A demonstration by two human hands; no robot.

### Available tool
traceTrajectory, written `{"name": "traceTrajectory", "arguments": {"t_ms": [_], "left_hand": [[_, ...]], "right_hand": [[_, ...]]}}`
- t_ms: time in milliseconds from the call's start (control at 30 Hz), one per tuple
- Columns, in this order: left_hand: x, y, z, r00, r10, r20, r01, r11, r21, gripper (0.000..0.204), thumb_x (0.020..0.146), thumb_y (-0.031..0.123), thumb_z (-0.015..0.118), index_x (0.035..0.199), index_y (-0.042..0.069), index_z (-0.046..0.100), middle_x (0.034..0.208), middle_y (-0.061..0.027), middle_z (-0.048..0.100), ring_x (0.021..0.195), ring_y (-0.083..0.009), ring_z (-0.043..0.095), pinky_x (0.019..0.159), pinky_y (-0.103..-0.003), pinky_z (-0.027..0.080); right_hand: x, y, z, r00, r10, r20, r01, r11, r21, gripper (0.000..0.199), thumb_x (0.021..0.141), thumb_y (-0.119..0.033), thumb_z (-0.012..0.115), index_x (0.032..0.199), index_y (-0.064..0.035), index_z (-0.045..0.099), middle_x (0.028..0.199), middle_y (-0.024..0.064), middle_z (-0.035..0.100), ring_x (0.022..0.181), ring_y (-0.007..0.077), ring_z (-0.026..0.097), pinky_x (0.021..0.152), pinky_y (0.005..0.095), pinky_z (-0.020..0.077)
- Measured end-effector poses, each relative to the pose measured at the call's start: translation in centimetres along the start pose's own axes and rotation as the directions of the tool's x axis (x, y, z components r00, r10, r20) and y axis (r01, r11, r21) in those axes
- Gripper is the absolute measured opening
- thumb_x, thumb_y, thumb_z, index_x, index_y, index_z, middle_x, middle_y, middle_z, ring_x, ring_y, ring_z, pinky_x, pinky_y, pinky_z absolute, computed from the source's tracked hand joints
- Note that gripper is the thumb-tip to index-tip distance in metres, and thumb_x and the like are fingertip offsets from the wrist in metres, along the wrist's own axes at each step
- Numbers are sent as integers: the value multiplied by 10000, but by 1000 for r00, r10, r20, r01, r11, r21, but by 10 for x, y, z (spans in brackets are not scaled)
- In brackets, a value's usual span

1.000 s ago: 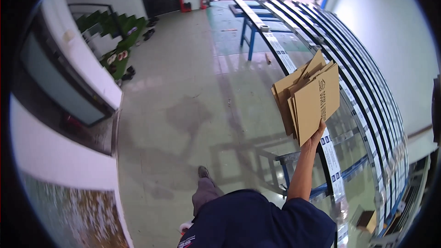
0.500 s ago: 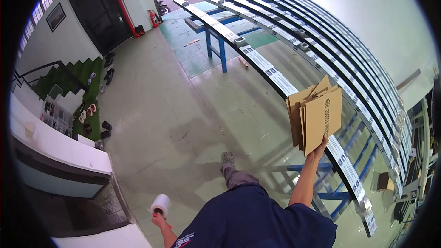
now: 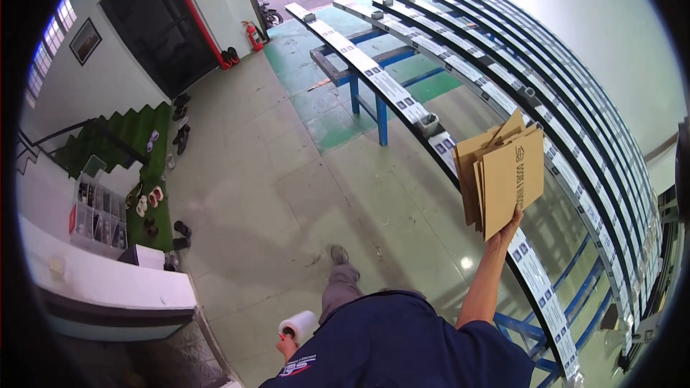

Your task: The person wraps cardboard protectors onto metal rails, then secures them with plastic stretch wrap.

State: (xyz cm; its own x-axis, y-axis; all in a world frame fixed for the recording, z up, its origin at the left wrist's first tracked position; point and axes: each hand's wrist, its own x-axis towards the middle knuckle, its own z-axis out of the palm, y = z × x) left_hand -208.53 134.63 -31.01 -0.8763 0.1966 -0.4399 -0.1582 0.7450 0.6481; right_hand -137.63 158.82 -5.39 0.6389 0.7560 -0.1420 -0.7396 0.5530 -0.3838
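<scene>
Hands [image 3: 508, 228] hold cardboard [image 3: 516, 183], right, and white roll [image 3: 302, 323], left.

navy short-sleeved shirt [image 3: 410, 345], white-red print [image 3: 297, 367]; greyish trousers [image 3: 341, 291], grey shoe [image 3: 338, 254]

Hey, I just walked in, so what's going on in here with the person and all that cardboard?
A person in a dark shirt has both hands full. The right hand grips a stack of flat brown cardboard, and the left hand holds a whitish roll low at the side. To the right, long strips lie side by side across a blue stand. The cardboard overlaps the nearest strip in view; whether they touch isn't clear.
</scene>
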Motion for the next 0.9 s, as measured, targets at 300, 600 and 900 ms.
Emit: {"name": "traceTrajectory", "arguments": {"t_ms": [300,600,900], "left_hand": [[116,215,172,992,111,60,-120,979,162,330,795,204,688,811,-123,652,596,-154,618,466,-265,607,407,-412,461],[200,536,339,924,279,261,-288,958,-2,250,809,177,641,782,-71,633,592,-119,597,437,-211,584,375,-342,414],[255,664,431,987,52,151,-51,999,-13,260,815,202,661,853,-55,643,613,-125,594,455,-237,590,376,-366,421]], "right_hand": [[115,111,93,988,-152,22,153,987,-49,582,889,-288,644,1379,-21,480,1320,152,604,1153,300,629,967,492,554],[253,255,174,966,-260,-2,259,962,-83,518,909,-257,627,1354,-25,499,1278,116,623,1107,273,647,950,463,569],[488,480,273,991,-133,-15,132,988,-78,545,923,-297,615,1383,-41,473,1314,122,605,1151,274,626,953,472,566]]}}
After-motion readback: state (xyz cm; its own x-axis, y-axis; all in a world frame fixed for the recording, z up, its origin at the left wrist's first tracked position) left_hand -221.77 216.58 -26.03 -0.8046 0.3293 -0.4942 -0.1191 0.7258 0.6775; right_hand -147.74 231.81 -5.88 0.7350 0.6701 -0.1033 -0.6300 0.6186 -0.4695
